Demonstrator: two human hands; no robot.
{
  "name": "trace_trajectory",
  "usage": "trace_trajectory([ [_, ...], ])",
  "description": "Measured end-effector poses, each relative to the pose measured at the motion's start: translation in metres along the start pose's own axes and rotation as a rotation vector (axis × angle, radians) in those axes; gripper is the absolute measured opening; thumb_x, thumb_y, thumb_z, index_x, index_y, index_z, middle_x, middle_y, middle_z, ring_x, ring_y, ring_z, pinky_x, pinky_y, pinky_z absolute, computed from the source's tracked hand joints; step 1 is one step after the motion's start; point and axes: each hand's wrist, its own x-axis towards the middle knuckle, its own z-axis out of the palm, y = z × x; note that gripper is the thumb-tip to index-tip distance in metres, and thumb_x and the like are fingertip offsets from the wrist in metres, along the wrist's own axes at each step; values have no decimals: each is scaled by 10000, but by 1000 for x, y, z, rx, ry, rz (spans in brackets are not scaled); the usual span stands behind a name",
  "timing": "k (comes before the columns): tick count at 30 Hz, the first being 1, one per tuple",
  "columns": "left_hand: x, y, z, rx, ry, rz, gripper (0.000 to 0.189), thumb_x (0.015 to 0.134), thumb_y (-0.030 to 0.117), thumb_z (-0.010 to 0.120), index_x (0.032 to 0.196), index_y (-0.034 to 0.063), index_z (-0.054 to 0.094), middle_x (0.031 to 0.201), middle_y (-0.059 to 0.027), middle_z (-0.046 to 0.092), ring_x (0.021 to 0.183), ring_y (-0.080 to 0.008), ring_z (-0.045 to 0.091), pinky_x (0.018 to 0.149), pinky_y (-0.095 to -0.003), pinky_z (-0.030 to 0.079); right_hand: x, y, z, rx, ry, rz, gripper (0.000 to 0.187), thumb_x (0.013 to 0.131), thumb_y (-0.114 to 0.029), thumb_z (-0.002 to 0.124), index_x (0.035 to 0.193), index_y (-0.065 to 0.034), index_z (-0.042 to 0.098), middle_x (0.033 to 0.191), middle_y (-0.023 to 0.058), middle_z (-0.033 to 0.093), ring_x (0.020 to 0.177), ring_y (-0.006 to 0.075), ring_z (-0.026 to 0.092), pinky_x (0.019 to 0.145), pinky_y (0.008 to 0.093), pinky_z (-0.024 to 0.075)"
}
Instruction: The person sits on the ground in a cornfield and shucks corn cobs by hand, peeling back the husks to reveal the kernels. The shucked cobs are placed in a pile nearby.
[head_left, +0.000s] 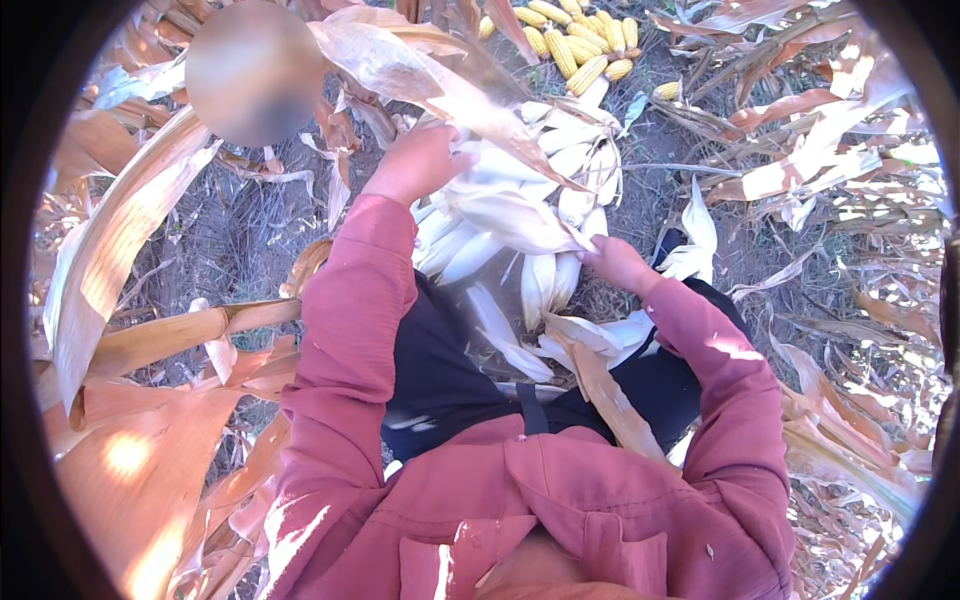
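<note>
A heap of corn ears in pale dry husks (450, 244) lies on the ground in front of my knees. My right hand (621, 264) pinches the pointed tip of one husk-covered corn ear (510, 219) on top of the heap. At the heap's far left edge is my left hand (420, 161), its fingers bent and thumb pointing right. A long dry corn leaf (450, 90) hangs just beyond it; whether the fingers grip anything cannot be made out. Loose stripped husks (506, 337) are strewn between my legs.
Beyond the heap lies a pile of bare yellow corn ears (581, 41), with a single yellow ear (667, 91) to its right. A thick corn stalk (187, 334) crosses at left. Dry leaves (817, 142) cover the right side. A blurred round patch hides part of the upper left.
</note>
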Motion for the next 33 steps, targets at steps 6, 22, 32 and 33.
trace_trajectory([
  [6,21,15,41,-243,28,-110,434,826,419,591,1026,33,599,883,-142,635,823,-249,612,752,-345,460,-3,46,32,345,445,-44,343,856,-302,563,959,24,528,804,250,599,759,410,584,691,419,446],
  [22,73,21,50,-1479,513,-219,269,816,174,604,986,-25,544,877,-57,604,798,-126,583,719,-253,464,17,4,-6,-26,954,-201,291,817,-237,601,996,-40,483,801,172,600,711,359,593,608,432,460],
  [32,90,55,62,-1310,496,0,244,841,108,537,1037,-37,550,921,-53,606,791,-104,568,710,-239,455,18,-15,-19,282,732,31,484,740,-221,699,1054,0,403,898,246,610,827,406,601,708,441,466],
  [33,89,59,63,-1287,475,12,237,853,118,535,1034,-35,551,912,-49,605,784,-99,566,703,-235,454,22,-15,-15,301,727,30,478,733,-209,705,1041,7,410,894,227,619,814,387,613,714,433,469],
])
